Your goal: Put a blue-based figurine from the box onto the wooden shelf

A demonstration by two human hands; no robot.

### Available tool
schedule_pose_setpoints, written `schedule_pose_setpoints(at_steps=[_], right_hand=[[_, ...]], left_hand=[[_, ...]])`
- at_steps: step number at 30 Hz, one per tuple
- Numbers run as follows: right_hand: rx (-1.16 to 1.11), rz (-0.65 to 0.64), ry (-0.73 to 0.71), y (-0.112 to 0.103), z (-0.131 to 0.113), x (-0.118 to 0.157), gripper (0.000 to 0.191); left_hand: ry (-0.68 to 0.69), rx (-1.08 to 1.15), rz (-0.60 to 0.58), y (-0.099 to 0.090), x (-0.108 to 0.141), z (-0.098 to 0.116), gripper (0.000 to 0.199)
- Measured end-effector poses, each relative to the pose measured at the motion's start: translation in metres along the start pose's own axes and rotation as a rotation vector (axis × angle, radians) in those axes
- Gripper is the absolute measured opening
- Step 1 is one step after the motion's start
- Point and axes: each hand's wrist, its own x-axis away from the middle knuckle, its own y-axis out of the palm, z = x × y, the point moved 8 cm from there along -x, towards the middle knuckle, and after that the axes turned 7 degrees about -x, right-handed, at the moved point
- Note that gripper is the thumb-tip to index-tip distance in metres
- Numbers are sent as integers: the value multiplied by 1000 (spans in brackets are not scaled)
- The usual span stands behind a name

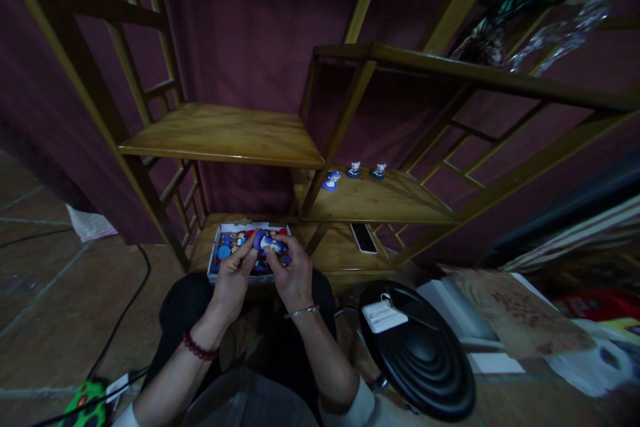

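A small purple and white figurine [271,244] is held between my two hands, above an open box [214,260] on the lowest shelf. My left hand [234,280] has its fingers closed on the figurine's purple base. The fingers of my right hand [294,275] pinch its other side. Inside the box lie several small red, blue and white figurines, partly hidden by my hands. On the shelf to the right stand a purple and white figurine [331,180] and two small dark-based figurines [354,169], [379,171].
A wooden shelf [225,135] rises above the box. A phone [364,238] lies on the low shelf at right. Near my right knee is a round black stool [420,353] with a white case [384,315]. Cardboard [520,313] lies farther right; a cable runs along the left floor.
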Motion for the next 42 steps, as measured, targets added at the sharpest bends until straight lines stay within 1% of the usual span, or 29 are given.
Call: schedule_pose_setpoints(at_steps=[4, 9, 14, 22, 31, 36, 39, 42], right_hand=[[32, 23, -27, 0, 1, 2, 16], [82, 44, -69, -1, -6, 5, 15], [101, 43, -94, -1, -11, 6, 14], [142, -34, -207, 7, -15, 6, 17], [177, -199, -327, 13, -23, -1, 19], [249, -249, -397, 13, -30, -8, 21], [270, -295, -462, 12, -36, -9, 23], [309, -346, -528, 13, -39, -8, 24]], left_hand=[[9, -15, 25, 1, 2, -1, 36], [18, -33, 38, 3, 6, 2, 36], [31, -73, 29, 4, 7, 5, 36], [9, -39, 47, 2, 8, 6, 36], [-3, 7, 45, -1, 4, 0, 38], [-1, 54, -4, 8, 0, 8, 38], [-7, 83, -3, 11, 0, 13, 33], [-14, 131, -16, 14, 2, 14, 33]])
